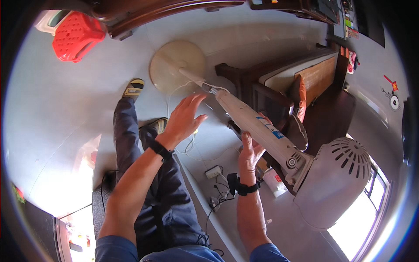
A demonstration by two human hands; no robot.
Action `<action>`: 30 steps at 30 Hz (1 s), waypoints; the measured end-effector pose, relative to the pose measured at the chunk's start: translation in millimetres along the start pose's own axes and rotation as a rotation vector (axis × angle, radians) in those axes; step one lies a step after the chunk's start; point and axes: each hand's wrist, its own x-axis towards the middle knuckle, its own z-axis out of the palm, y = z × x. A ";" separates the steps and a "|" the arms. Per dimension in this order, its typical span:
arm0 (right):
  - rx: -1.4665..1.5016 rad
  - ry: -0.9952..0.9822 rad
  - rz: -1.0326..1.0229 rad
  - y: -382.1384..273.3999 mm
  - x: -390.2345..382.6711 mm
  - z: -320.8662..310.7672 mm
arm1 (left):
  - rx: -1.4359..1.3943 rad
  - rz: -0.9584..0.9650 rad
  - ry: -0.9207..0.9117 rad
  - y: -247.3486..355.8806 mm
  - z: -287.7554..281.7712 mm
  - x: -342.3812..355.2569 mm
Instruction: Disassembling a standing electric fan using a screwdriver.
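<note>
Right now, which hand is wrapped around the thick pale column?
The right hand: its thumb shows at one edge of the column, its fingertips past the other. The left hand is open, gripping nothing.

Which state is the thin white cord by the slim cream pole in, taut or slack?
Slack: the thin white cord bows in a loose curve by the slim cream pole, near your open left hand.

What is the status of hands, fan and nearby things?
Left hand open, empty. Right hand holds fan column. Base on floor. Power strip nearby.
</note>
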 end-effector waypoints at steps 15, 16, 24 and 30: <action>0.019 -0.054 0.213 15.0 -26.8 -36.7 | -0.072 -0.405 -0.278 23.9 -16.9 -60.3; -0.008 -0.079 0.234 12.9 -31.5 -35.3 | -0.104 -0.452 -0.293 26.8 -18.9 -60.4; -0.286 -0.382 0.434 27.2 -82.0 -42.9 | -0.108 -0.259 -0.147 55.0 -30.4 -48.3; -0.416 -0.522 0.500 21.5 -120.9 -38.3 | -0.109 -0.200 -0.167 73.4 -40.1 -27.5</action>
